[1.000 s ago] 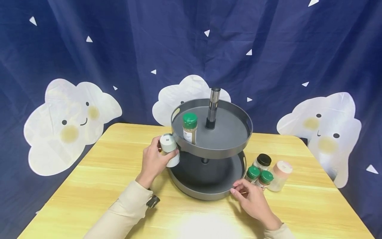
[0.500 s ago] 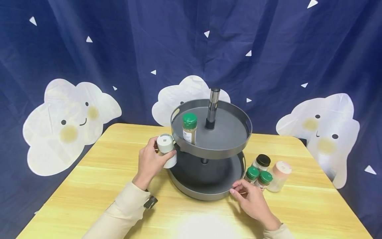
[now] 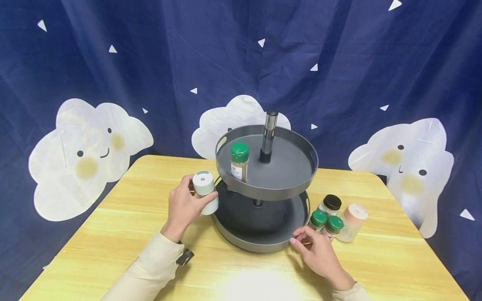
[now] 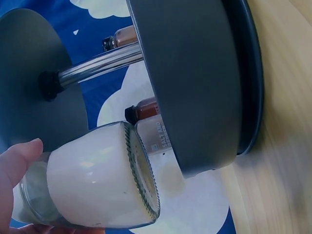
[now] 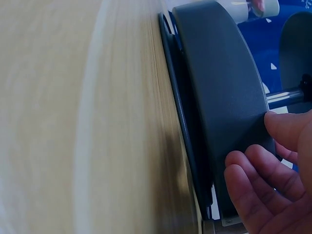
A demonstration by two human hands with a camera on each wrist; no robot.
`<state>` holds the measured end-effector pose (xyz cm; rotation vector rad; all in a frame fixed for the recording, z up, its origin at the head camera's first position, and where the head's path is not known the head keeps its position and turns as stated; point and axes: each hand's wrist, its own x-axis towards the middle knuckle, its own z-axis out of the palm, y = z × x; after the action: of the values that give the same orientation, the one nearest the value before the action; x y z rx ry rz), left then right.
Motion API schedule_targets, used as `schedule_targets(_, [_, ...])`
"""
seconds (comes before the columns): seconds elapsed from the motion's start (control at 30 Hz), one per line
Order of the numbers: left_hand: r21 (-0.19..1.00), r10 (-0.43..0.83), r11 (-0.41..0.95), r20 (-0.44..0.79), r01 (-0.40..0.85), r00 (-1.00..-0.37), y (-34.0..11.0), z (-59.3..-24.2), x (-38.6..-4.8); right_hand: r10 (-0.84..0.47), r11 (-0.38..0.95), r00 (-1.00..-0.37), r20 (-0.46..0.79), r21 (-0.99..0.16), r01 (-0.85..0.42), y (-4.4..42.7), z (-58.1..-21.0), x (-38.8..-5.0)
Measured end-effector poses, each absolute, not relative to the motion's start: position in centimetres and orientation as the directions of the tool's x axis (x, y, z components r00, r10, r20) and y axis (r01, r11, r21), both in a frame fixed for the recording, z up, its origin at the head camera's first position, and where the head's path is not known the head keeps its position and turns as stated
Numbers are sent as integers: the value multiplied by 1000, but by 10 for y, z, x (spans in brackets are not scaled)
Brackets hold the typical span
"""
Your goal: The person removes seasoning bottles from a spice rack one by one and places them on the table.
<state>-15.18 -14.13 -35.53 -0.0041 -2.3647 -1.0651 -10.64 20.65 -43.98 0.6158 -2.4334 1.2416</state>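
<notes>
One white jar (image 3: 205, 188), pale-lidded, held just beside the left side of the lower tray (image 3: 252, 225), base lifted off the worktop (image 3: 113, 251). Left hand (image 3: 182, 207) has it, thumb and fingers curved round the sides. Right hand (image 3: 317, 251) at the lower tray's near right edge: thumb at the rim, bent fingers against the outer wall, pinching it. Upper tray (image 3: 288, 167) sits above on a shiny post (image 3: 269, 133); a green-capped bottle (image 3: 239, 161) stands upright at its front left. Right of the lower tray, close together on the worktop: black-capped jar (image 3: 332, 202), two smaller green-capped bottles (image 3: 319, 218), pink-lidded jar (image 3: 354, 219). Behind: blue curtain (image 3: 169, 42) printed with white clouds (image 3: 90, 159).
</notes>
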Motion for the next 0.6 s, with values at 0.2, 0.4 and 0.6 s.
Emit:
schedule_targets(0.2, [692,-215,694,463,199,-860,-145,-354,-150,-224,525,-848,481,-674,-520,206,-438,-106])
schedule_targets(0.4, [687,-215,698,471,202,-856,-147,-355,-149,-223,530,-846,484,-668,-522,207,-437,-106])
schedule_targets(0.6, [678,-222,710,474,192,-852,-150,-359,-148,-218,533,-852,476,-673,-512,207,-438,-107])
